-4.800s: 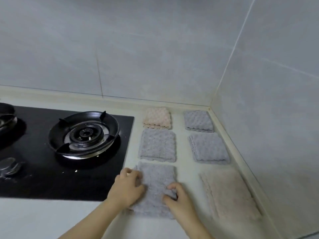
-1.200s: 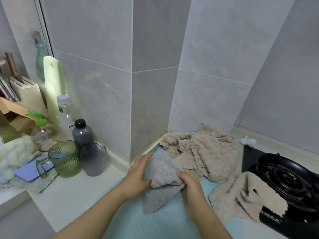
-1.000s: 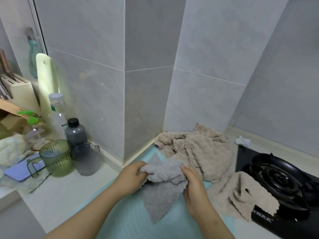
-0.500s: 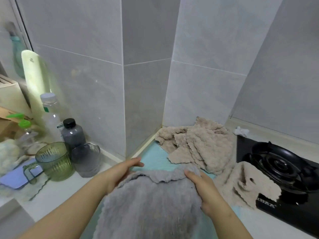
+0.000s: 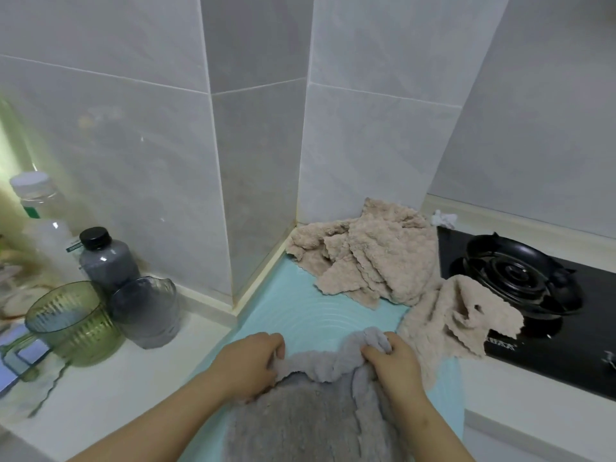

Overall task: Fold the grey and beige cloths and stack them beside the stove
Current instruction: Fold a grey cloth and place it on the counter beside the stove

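Grip: left hand (image 5: pixel 250 363), right hand (image 5: pixel 393 365) clutch grey cloth (image 5: pixel 310 418) (far edge; rest nearer).

On your left, a dark grey bottle (image 5: pixel 108 261) with a black cap stood near the tiled wall (image 5: pixel 260 161), and a clear bottle (image 5: pixel 36 208) with a white cap stood behind it. Just in front of the dark bottle sat a smoky grey cup (image 5: pixel 146 311), with a green ribbed cup (image 5: pixel 71 323) beside it, all on the white counter (image 5: pixel 110 388). A pale teal mat (image 5: pixel 310 315) with raised rings lay before you, reaching into the wall corner. A small white crumpled scrap (image 5: pixel 443 219) lay on the back ledge.
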`<state>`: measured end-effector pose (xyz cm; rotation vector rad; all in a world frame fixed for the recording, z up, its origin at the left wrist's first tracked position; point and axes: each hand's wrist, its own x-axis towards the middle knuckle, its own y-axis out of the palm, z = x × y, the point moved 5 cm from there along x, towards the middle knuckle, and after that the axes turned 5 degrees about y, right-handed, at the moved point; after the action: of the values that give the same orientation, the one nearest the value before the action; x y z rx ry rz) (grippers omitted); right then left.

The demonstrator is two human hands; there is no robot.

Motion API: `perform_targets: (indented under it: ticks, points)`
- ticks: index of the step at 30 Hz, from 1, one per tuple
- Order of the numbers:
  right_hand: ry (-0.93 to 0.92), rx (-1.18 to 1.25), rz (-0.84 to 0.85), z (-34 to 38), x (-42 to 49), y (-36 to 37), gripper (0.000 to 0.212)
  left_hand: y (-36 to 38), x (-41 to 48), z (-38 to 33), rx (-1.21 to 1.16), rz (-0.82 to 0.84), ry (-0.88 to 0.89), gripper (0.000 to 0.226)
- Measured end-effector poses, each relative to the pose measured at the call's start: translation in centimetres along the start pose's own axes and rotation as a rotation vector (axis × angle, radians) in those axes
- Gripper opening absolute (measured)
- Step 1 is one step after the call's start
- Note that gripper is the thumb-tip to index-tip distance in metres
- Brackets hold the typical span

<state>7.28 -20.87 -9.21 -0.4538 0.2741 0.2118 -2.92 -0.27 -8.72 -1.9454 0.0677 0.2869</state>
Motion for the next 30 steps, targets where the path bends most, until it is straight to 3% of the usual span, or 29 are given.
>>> perform_targets:
  ticks: [2,5,10,12,14,16,20,24,26,28,30]
  points:
    - [-0.010,-0.003,-0.050,0.2,0.7,-0.4,0.017,-0.8,0.8,0.5,-0.069,-0.037,-0.018,0.015]
    - [-0.004,0.052,-0.077,0.2,1.7,-1.1,0.019,-2.4,2.3,1.1,-0.180,-0.123,-0.057,0.022]
    - [0.037,0.147,-0.110,-0.2,3.5,-1.0,0.019,-4.1,5.5,1.3,-0.140,-0.313,-0.097,0.015]
    - [0.058,0.108,-0.113,-0.3,4.2,-0.8,0.015,-3.4,6.0,1.0,-0.207,-0.230,-0.105,0.010]
    - [0.060,0.079,-0.088,-0.4,4.6,-0.7,0.009,-1.6,6.0,0.6,-0.185,0.009,-0.091,0.049]
    - [0.047,0.044,-0.073,-0.3,4.7,-0.9,0.009,-0.6,5.7,0.8,-0.035,0.091,-0.077,0.060]
    - [0.030,0.016,-0.127,-0.3,4.5,-1.5,0.021,-0.9,5.8,2.5,-0.013,-0.027,-0.181,0.044]
    - [0.032,-0.039,-0.110,-0.8,3.5,-1.5,0.048,-1.4,5.5,2.4,0.085,-0.192,-0.168,0.042]
    - [-0.026,-0.179,-0.129,-0.9,2.5,-1.6,0.057,-1.0,4.6,1.6,0.076,-0.292,-0.150,0.039]
    - [-0.113,-0.464,-0.218,-1.1,0.8,-1.7,0.047,-0.3,3.0,0.4,0.019,-0.371,-0.063,0.030]
    - [-0.207,-0.589,-0.228,-1.4,-1.3,-1.4,0.021,0.4,1.0,-0.6,-0.056,-0.384,0.042,0.026]
